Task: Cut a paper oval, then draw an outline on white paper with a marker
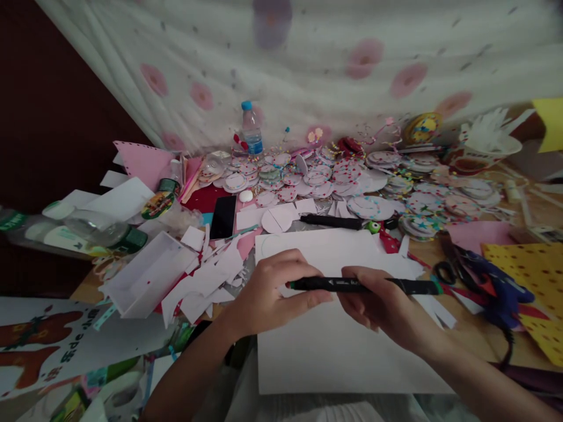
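Observation:
A black marker pen (343, 285) with green ends lies level between my two hands, above a large white sheet of paper (308, 357). My left hand (275, 293) pinches its left end between thumb and fingers. Around its middle, my right hand (378, 299) is closed, with the green-banded right end sticking out past it. Near the sheet's top left corner a faint curved line shows. Just beyond the sheet lie a second black pen (332, 221) and a white paper disc (277, 218) with a line across it.
Many decorated paper discs (316, 176) are heaped at the back, beside a water bottle (251, 130). A black phone (223, 217), paper scraps (211, 275) and a white box (149, 275) are on the left. Scissors (453, 258) and a blue glue gun (497, 281) lie right.

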The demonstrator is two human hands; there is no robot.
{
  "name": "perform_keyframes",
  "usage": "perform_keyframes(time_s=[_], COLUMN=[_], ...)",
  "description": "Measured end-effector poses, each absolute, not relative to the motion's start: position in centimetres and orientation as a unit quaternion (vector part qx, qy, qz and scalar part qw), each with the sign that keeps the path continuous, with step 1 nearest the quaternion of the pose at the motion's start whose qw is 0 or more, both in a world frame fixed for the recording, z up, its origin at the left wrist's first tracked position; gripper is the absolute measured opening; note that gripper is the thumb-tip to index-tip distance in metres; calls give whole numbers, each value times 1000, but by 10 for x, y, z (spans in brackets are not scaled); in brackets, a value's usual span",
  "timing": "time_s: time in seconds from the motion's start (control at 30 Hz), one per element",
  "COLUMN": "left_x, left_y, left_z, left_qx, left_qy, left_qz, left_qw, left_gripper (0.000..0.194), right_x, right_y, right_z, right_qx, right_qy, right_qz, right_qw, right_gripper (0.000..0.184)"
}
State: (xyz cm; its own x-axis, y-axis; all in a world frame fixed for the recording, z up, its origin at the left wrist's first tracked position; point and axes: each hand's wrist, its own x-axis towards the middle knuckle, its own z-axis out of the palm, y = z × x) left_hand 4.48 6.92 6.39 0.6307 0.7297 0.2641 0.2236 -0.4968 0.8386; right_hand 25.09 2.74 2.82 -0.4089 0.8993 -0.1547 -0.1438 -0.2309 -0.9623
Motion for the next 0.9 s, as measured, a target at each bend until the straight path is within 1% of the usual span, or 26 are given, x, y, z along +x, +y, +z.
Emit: perform_keyframes(time_s=[0.03, 0.1, 0.13, 0.17, 0.2, 0.27, 0.3, 0.33, 0.37, 0.4, 0.43, 0.5, 0.6, 0.73, 0.83, 0.9], left_x=[43, 40, 37, 35, 32, 28, 27, 26, 26, 26, 26, 25, 20, 12, 11, 13], left_y=[70, 70, 71, 71, 72, 73, 74, 74, 75, 75, 75, 76, 78, 83, 85, 85], left_z=[63, 61, 59, 58, 56, 52, 51, 49, 48, 47, 46, 44, 45, 50, 55, 60], left_qx=[803, 794, 790, 787, 787, 791, 795, 800, 805, 810, 814, 822, 832, 831, 854, 876], left_qy=[298, 306, 313, 321, 329, 340, 342, 342, 340, 334, 326, 316, 297, 252, 257, 244], left_qz=[323, 347, 355, 359, 360, 354, 346, 335, 322, 309, 297, 271, 199, 106, 79, 70], left_qw=[402, 395, 391, 386, 379, 365, 361, 361, 364, 370, 377, 388, 425, 485, 446, 411], left_gripper=[19, 18, 17, 17, 18, 19, 19, 19, 19, 20, 20, 22, 24, 28, 24, 27], right_x=[251, 253, 254, 256, 257, 261, 262, 263, 263, 263, 262, 260, 259, 263, 264, 263], right_y=[27, 23, 19, 14, 10, 4, 5, 7, 11, 17, 22, 32, 35, 28, 26, 26], right_z=[29, 35, 39, 44, 49, 57, 59, 60, 58, 55, 51, 42, 32, 33, 40, 47], right_qx=[-367, -340, -339, -355, -377, -378, -375, -378, -387, -398, -405, -400, -393, -381, -369, -360], right_qy=[-526, -627, -683, -736, -783, -851, -868, -874, -877, -880, -885, -901, -906, -899, -900, -899], right_qz=[682, 651, 610, 542, 451, 242, 141, 58, -1, -30, -30, 19, 103, 168, 163, 163], right_qw=[351, 259, 217, 194, 202, 271, 294, 298, 284, 259, 227, 167, 120, 136, 168, 186], right_gripper=[49, 48, 45, 38, 29, 6, 5, 15, 23, 26, 27, 25, 22, 17, 13, 11])
